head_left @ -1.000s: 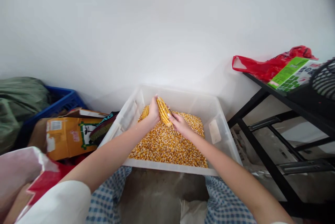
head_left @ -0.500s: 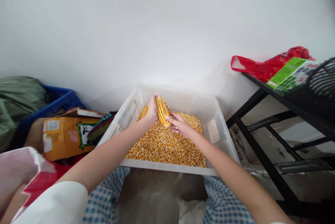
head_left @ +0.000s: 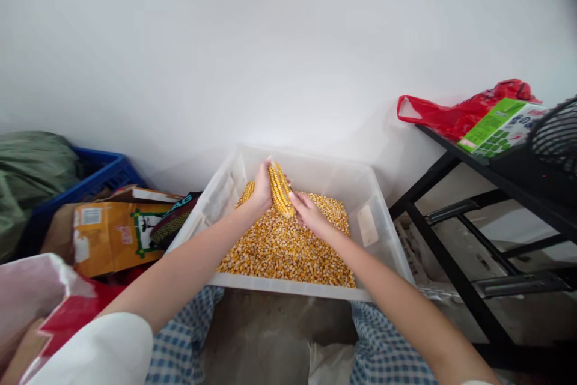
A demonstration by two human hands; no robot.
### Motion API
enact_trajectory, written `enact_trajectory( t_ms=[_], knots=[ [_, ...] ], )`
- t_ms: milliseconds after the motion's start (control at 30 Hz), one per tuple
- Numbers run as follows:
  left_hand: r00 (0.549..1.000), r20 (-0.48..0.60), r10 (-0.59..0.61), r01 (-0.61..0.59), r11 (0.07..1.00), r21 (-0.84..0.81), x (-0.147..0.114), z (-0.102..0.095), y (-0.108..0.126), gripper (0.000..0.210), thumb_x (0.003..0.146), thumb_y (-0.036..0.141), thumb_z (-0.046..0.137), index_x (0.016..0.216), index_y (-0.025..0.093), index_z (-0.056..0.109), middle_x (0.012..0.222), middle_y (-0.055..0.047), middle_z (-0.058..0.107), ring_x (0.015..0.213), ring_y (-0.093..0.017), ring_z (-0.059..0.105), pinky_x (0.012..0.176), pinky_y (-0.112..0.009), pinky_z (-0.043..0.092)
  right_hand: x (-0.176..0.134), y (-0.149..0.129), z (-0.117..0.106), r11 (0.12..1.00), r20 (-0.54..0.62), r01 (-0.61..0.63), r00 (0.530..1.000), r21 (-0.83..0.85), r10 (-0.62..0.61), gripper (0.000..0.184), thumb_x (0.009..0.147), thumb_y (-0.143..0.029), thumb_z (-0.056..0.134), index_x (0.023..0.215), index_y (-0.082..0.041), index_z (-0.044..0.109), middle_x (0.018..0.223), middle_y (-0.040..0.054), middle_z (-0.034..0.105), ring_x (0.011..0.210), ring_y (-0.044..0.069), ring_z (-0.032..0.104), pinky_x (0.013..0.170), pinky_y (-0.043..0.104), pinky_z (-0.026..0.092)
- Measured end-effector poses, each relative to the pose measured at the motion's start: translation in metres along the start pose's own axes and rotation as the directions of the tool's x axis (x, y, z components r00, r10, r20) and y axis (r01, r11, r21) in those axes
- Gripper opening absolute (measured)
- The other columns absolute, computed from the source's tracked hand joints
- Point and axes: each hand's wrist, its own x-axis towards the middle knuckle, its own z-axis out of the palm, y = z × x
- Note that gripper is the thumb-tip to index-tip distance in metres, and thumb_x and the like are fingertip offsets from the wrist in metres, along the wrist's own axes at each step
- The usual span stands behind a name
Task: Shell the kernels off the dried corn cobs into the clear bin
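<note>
Clasped in the left hand (head_left: 263, 187) above the loose kernels (head_left: 283, 256) in the plastic bin (head_left: 293, 291), the corn cob (head_left: 280, 190) slants from eleven o'clock to five, the right hand (head_left: 309, 212) at its four-o'clock flank, though what that hand grasps I cannot tell.

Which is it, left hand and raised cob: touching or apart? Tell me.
Touching. The head view shows the left hand closed around the raised cob, no gap between them.

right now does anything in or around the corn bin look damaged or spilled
The orange carton left of the bin looks damaged: a pale patch at its lower-left corner seems torn. The loose kernels lie inside the bin; I see none spilled.
</note>
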Motion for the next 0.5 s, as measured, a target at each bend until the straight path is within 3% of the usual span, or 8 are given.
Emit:
enact_trajectory(
  t_ms=[133, 233, 333, 500],
  knots=[
    [1.000, 0.011, 0.010, -0.010, 1.000, 0.022, 0.008, -0.004, 0.008, 0.045, 0.066, 0.059, 0.048, 0.074, 0.015, 0.051, 0.057, -0.004, 0.057, 0.055, -0.019, 0.059, 0.051, -0.030, 0.047, -0.004, -0.015, -0.020, 0.917, -0.057, 0.130, 0.985, -0.377, -0.163, 0.035, 0.086, -0.044, 0.028, 0.099, -0.022, 0.051, 0.067, -0.0007, 0.052, 0.062, 0.012, 0.048, 0.059, 0.024, 0.036],
    [0.998, -0.008, 0.056, -0.055, 0.998, 0.041, 0.013, -0.009, 0.014, 0.045, 0.066, 0.059, 0.047, 0.074, 0.015, 0.052, 0.057, -0.004, 0.057, 0.053, -0.019, 0.058, 0.050, -0.030, 0.046, -0.011, -0.022, -0.034, 0.774, 0.057, 0.228, 0.968, -0.591, -0.243, 0.028, 0.086, -0.035, 0.034, 0.095, -0.020, 0.055, 0.078, 0.0021, 0.060, 0.071, 0.014, 0.053, 0.066, 0.025, 0.036],
    [0.996, -0.025, 0.089, -0.087, 0.995, 0.044, 0.014, -0.012, 0.017, 0.044, 0.068, 0.058, 0.046, 0.075, 0.015, 0.052, 0.057, -0.004, 0.057, 0.054, -0.019, 0.058, 0.050, -0.029, 0.046, -0.015, -0.025, -0.038, 0.699, 0.155, 0.288, 0.956, -0.655, -0.249, 0.026, 0.085, -0.025, 0.036, 0.102, -0.020, 0.056, 0.094, 0.0049, 0.063, 0.082, 0.016, 0.056, 0.073, 0.026, 0.037],
    [0.998, -0.017, 0.055, -0.054, 0.997, 0.057, 0.012, -0.010, 0.017, 0.045, 0.069, 0.059, 0.044, 0.073, 0.015, 0.052, 0.057, -0.004, 0.057, 0.054, -0.019, 0.058, 0.049, -0.029, 0.046, -0.013, -0.022, -0.036, 0.677, 0.218, 0.349, 0.937, -0.648, -0.274, 0.038, 0.084, -0.016, 0.032, 0.119, -0.024, 0.045, 0.113, 0.0029, 0.056, 0.097, 0.015, 0.054, 0.083, 0.028, 0.038]
  ],
)
